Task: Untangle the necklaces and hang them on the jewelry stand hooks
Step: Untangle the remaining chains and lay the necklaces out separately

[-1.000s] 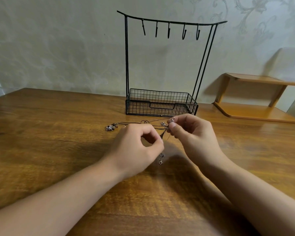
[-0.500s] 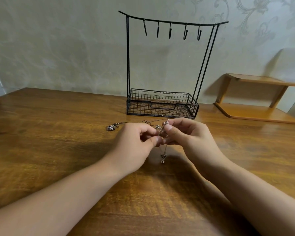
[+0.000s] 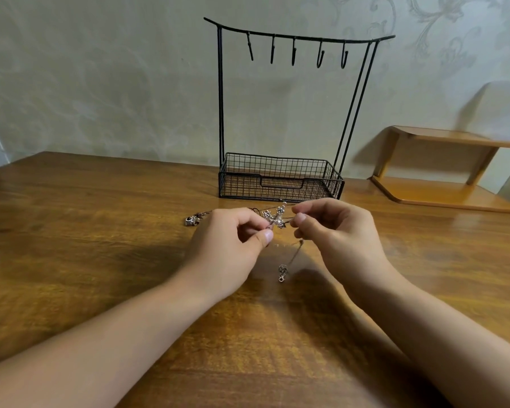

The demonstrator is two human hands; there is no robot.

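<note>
Two hands on the knot near the desk's far edge: my left hand point(image 3: 230, 240) pinches the cross pendant point(image 3: 275, 218), my right hand point(image 3: 334, 231) pinches the cord beside it. I should tease gently, not yank. All five hooks point(image 3: 321, 55) are bare.

two bare forearms reach in from the bottom edge, no sleeves in view on either. the left hand point(image 3: 233, 245) and right hand point(image 3: 339, 237) wear no rings, watch, bracelets or gloves. the thumbnails that show are short, plain and unpainted.
</note>
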